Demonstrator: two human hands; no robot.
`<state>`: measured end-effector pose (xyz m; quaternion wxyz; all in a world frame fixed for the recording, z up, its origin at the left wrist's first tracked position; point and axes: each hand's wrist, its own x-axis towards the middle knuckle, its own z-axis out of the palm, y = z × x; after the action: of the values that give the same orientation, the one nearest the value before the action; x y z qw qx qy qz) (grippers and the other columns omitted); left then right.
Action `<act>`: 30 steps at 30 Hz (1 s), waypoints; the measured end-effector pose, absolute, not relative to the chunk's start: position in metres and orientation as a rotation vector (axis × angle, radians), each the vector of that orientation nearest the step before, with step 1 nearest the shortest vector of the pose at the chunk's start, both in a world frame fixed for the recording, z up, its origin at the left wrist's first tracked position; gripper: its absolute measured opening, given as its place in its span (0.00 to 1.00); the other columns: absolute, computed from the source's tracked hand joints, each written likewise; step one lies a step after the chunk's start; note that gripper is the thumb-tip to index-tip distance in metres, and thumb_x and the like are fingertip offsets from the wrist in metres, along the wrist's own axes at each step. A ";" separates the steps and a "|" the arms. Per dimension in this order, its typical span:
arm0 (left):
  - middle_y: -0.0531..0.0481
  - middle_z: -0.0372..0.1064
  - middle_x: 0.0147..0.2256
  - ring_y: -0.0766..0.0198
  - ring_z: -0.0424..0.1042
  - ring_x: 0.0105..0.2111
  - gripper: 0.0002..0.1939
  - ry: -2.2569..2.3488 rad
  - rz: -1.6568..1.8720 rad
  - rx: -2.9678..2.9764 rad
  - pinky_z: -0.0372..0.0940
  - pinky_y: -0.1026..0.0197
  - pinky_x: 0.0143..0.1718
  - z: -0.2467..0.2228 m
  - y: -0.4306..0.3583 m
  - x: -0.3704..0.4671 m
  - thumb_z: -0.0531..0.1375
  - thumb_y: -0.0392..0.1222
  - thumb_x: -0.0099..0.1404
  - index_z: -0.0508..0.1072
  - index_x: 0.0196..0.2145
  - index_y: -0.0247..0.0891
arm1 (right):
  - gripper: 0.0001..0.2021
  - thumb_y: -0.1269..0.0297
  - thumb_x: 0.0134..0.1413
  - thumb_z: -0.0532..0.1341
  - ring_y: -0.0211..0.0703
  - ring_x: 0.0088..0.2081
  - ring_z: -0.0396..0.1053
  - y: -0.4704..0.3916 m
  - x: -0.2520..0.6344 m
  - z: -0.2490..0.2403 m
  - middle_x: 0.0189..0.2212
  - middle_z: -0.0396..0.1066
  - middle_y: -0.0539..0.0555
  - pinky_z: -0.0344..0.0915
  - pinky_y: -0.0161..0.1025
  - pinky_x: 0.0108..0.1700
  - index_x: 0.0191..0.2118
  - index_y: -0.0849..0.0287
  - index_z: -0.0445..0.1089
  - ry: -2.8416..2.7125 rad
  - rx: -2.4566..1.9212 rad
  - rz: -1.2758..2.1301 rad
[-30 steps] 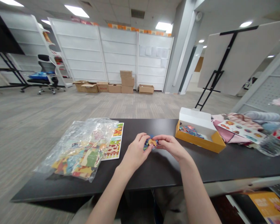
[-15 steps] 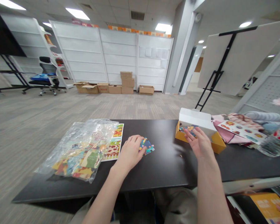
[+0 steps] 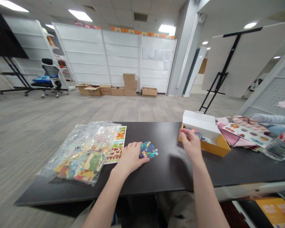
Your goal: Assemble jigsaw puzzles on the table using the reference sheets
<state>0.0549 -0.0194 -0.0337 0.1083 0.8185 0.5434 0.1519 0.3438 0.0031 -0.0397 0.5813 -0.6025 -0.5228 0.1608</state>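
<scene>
My left hand (image 3: 132,156) lies palm down on the dark table, fingers stretched and thumb out to the side. Its fingertips meet the edge of some joined blue jigsaw puzzle pieces (image 3: 149,149). In front of the yellow box (image 3: 215,147), my right hand (image 3: 192,144) hovers with thumb and fingers drawn together. Whether a piece sits between those fingertips is too small to tell. Colourful pieces (image 3: 196,132) show inside the box, whose white lid (image 3: 199,119) stands open. The hand hides the box's left front corner.
At the left, a clear plastic bag (image 3: 85,152) of puzzle pieces overlaps a printed animal card (image 3: 116,148). Right of the box lie pink cloths (image 3: 228,133), a picture sheet (image 3: 248,133) and a clear plastic container (image 3: 280,145). A tiny brown bit (image 3: 184,159) lies on the table (image 3: 161,177).
My right hand has turned from open, palm up over the box, to fingers drawn together, moving slightly left. My left hand has drawn back a little, uncovering more of the blue pieces.
</scene>
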 end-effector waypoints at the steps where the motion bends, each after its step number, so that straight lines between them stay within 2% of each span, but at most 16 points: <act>1: 0.38 0.69 0.55 0.43 0.68 0.57 0.32 1.586 0.455 2.392 0.62 0.47 0.57 -0.033 -0.019 0.055 0.67 0.52 0.60 0.66 0.59 0.39 | 0.15 0.52 0.55 0.62 0.47 0.33 0.73 0.002 0.332 -0.040 0.35 0.78 0.57 0.69 0.44 0.39 0.41 0.57 0.76 -1.358 -1.429 0.420; 4: 0.38 0.68 0.56 0.44 0.68 0.56 0.37 1.535 0.486 2.353 0.63 0.47 0.56 -0.035 -0.018 0.057 0.69 0.51 0.58 0.64 0.61 0.39 | 0.10 0.56 0.59 0.60 0.47 0.31 0.73 0.001 0.296 -0.044 0.32 0.78 0.54 0.68 0.43 0.39 0.36 0.54 0.77 -1.722 -1.461 0.415; 10: 0.35 0.66 0.59 0.40 0.61 0.62 0.39 1.508 0.491 2.344 0.60 0.43 0.60 -0.038 -0.017 0.057 0.70 0.49 0.56 0.63 0.62 0.38 | 0.12 0.60 0.61 0.62 0.52 0.47 0.72 -0.002 0.257 -0.057 0.47 0.76 0.60 0.66 0.46 0.51 0.48 0.55 0.75 -2.069 -1.581 0.281; 15: 0.41 0.66 0.56 0.43 0.64 0.59 0.36 1.350 0.544 2.336 0.61 0.44 0.59 -0.038 -0.016 0.053 0.71 0.45 0.54 0.66 0.59 0.42 | 0.20 0.62 0.61 0.63 0.55 0.53 0.69 -0.001 0.257 -0.061 0.53 0.73 0.63 0.64 0.49 0.56 0.57 0.60 0.70 -2.134 -1.532 0.378; 17: 0.42 0.64 0.56 0.46 0.65 0.57 0.37 1.263 0.607 2.330 0.63 0.45 0.59 -0.040 -0.015 0.053 0.72 0.42 0.53 0.66 0.59 0.44 | 0.23 0.63 0.58 0.65 0.54 0.53 0.69 0.001 0.260 -0.062 0.53 0.73 0.62 0.64 0.49 0.57 0.59 0.59 0.68 -2.133 -1.486 0.447; 22: 0.45 0.60 0.56 0.50 0.69 0.55 0.39 1.097 0.709 2.255 0.65 0.49 0.59 -0.044 -0.014 0.053 0.72 0.36 0.52 0.65 0.60 0.45 | 0.24 0.70 0.52 0.68 0.47 0.45 0.73 0.003 0.268 -0.062 0.44 0.74 0.56 0.67 0.44 0.51 0.56 0.59 0.69 -2.084 -1.461 0.599; 27: 0.45 0.58 0.58 0.50 0.67 0.58 0.39 1.013 0.775 2.223 0.62 0.49 0.63 -0.047 -0.012 0.053 0.71 0.33 0.51 0.65 0.59 0.44 | 0.23 0.65 0.54 0.69 0.53 0.55 0.67 0.000 0.271 -0.056 0.53 0.70 0.62 0.61 0.49 0.59 0.56 0.60 0.71 -2.244 -1.446 0.480; 30: 0.45 0.59 0.59 0.51 0.67 0.58 0.36 1.004 0.822 2.223 0.63 0.51 0.62 -0.046 -0.010 0.053 0.69 0.31 0.53 0.66 0.59 0.44 | 0.23 0.68 0.56 0.68 0.53 0.54 0.67 -0.001 0.270 -0.052 0.51 0.71 0.61 0.61 0.49 0.58 0.58 0.60 0.70 -2.332 -1.429 0.487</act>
<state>0.0526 -0.0102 -0.0459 0.2800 0.8290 0.3746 0.3066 0.2704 -0.0011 -0.0515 0.1805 -0.5059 -0.8257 0.1725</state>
